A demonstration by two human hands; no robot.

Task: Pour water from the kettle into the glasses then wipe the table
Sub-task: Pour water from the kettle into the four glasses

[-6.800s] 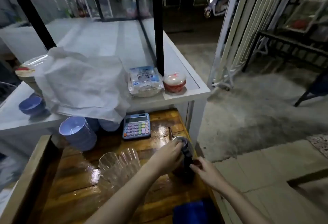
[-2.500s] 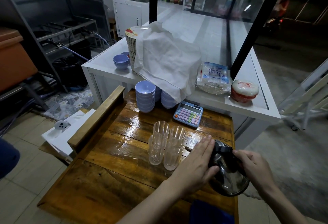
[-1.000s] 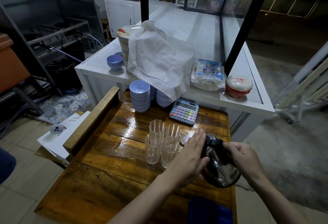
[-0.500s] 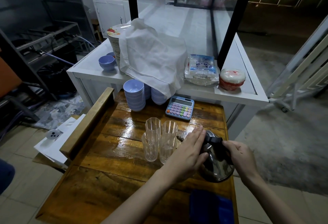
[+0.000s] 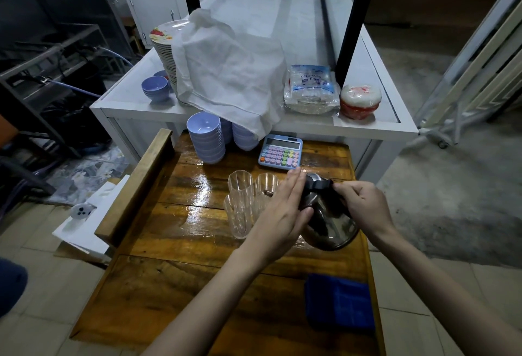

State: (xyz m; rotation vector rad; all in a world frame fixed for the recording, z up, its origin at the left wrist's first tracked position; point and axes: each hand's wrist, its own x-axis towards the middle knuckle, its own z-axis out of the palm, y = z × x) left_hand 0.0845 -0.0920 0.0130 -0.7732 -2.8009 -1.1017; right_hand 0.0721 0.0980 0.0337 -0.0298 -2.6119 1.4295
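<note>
A dark metal kettle (image 5: 330, 225) is tilted to the left over the wet wooden table (image 5: 175, 242), its spout near a cluster of clear ribbed glasses (image 5: 240, 203). My right hand (image 5: 364, 206) grips the kettle's black handle. My left hand (image 5: 282, 211) lies flat with straight fingers against the kettle's lid and left side, and it hides the spout and part of the glasses. Whether water is flowing cannot be seen. A folded blue cloth (image 5: 339, 302) lies at the table's near right corner.
A pastel calculator (image 5: 279, 152) and stacks of lilac bowls (image 5: 206, 141) stand at the table's far edge. Behind is a white counter (image 5: 367, 127) with a white cloth over plates (image 5: 226, 70), packets and a black post. A raised wooden rail (image 5: 132, 189) borders the table's left side.
The kettle has tipped further toward the glasses and moved slightly closer to them. Both hands stay on it. The camera view has shifted a little.
</note>
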